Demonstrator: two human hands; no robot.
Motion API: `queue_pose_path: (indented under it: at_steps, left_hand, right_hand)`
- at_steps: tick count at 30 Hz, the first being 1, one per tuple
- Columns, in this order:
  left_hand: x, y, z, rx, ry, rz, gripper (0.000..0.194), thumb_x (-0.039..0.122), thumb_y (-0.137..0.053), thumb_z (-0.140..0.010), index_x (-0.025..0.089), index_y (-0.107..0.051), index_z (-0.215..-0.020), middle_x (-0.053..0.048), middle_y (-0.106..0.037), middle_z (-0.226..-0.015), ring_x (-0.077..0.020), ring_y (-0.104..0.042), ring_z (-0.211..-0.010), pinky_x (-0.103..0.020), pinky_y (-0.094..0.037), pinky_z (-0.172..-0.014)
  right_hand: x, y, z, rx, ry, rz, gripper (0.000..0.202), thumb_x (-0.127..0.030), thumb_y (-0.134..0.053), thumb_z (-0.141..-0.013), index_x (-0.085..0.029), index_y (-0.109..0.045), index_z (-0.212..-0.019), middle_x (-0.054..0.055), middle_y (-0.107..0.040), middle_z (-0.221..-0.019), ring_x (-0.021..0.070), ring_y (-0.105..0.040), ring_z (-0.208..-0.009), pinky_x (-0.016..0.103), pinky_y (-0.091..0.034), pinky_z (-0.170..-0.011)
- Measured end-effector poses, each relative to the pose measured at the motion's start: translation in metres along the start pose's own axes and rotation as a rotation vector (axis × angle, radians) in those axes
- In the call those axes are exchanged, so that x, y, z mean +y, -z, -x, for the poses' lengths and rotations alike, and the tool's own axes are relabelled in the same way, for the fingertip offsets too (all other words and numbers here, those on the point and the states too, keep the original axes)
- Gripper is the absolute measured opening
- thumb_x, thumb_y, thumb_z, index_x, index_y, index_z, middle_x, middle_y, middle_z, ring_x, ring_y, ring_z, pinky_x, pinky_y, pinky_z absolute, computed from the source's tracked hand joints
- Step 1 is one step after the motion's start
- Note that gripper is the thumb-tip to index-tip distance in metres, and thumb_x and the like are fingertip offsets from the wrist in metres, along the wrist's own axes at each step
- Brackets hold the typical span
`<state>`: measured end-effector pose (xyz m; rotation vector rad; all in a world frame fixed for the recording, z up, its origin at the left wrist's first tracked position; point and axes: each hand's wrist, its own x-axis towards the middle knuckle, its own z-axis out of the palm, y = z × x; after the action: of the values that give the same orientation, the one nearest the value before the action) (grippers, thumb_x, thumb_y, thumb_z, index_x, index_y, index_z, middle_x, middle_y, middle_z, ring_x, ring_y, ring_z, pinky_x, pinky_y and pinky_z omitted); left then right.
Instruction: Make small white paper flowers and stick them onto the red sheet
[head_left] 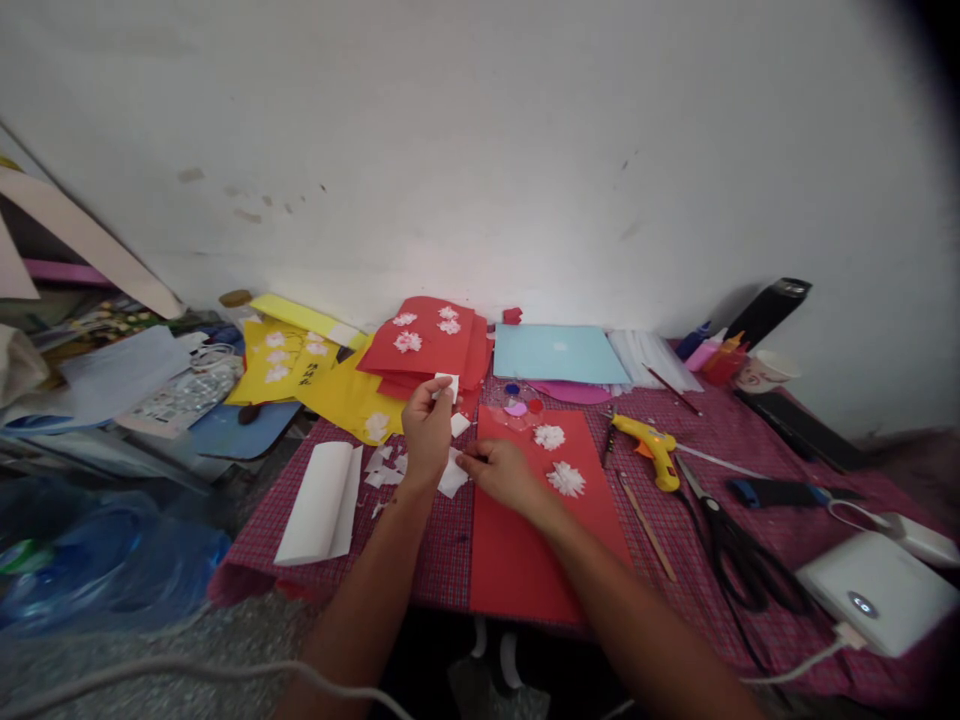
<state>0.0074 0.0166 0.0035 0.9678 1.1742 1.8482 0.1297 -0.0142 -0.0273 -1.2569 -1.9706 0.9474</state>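
Observation:
My left hand [427,430] is raised over the middle of the table, its thumb and fingers pinched on a small white paper piece [448,384]. My right hand [506,475] hovers at the left edge of a red sheet [525,560], fingers drawn together. Its fingertips are beside a loose white paper square [452,478]; whether they grip anything is too small to tell. Two fringed white paper flowers, one [550,437] farther back and one [566,478] nearer, sit on the red sheet. White paper scraps [384,470] lie left of my hands.
Folded white paper [321,505] lies at left. Red cards [427,345] with flowers, yellow cards [285,360] and a light blue sheet [559,352] line the back. On the right are a yellow glue gun [652,445], black scissors [739,550], a wooden stick [649,525] and a white power bank [881,590].

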Motion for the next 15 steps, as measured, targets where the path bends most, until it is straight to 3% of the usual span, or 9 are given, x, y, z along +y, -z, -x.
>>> queue_pose_path:
  at_steps: [4, 10, 15]
  left_hand:
    - [0.001, 0.0, 0.0, 0.01, -0.013, 0.002, 0.022, 0.03, -0.066, -0.079, 0.016, -0.067, -0.096, -0.001, -0.065, -0.076, -0.0107, -0.06, -0.066, -0.023, -0.049, -0.064]
    - [0.003, 0.0, -0.001, 0.111, -0.144, 0.003, 0.02, 0.03, -0.065, -0.08, 0.017, -0.068, -0.095, -0.001, -0.065, -0.073, -0.0106, -0.06, -0.066, -0.023, -0.049, -0.066]
    - [0.001, 0.001, 0.0, 0.053, -0.103, -0.024, 0.021, 0.03, -0.066, -0.08, 0.017, -0.068, -0.096, -0.001, -0.066, -0.076, -0.0109, -0.061, -0.066, -0.023, -0.049, -0.065]
  right_hand:
    - [-0.005, 0.0, 0.002, -0.013, 0.003, -0.006, 0.021, -0.029, -0.06, -0.085, -0.02, -0.07, -0.069, 0.0, -0.063, -0.062, 0.0129, -0.053, -0.055, 0.024, -0.03, -0.05]
    - [-0.013, -0.002, 0.003, -0.06, -0.047, -0.095, 0.021, -0.028, -0.059, -0.085, -0.019, -0.07, -0.07, 0.0, -0.064, -0.062, 0.0129, -0.053, -0.054, 0.024, -0.033, -0.05]
    - [-0.011, 0.004, 0.002, 0.016, 0.004, -0.006, 0.016, -0.026, -0.058, -0.085, -0.02, -0.074, -0.084, 0.002, -0.07, -0.073, 0.0142, -0.058, -0.06, 0.025, -0.035, -0.053]
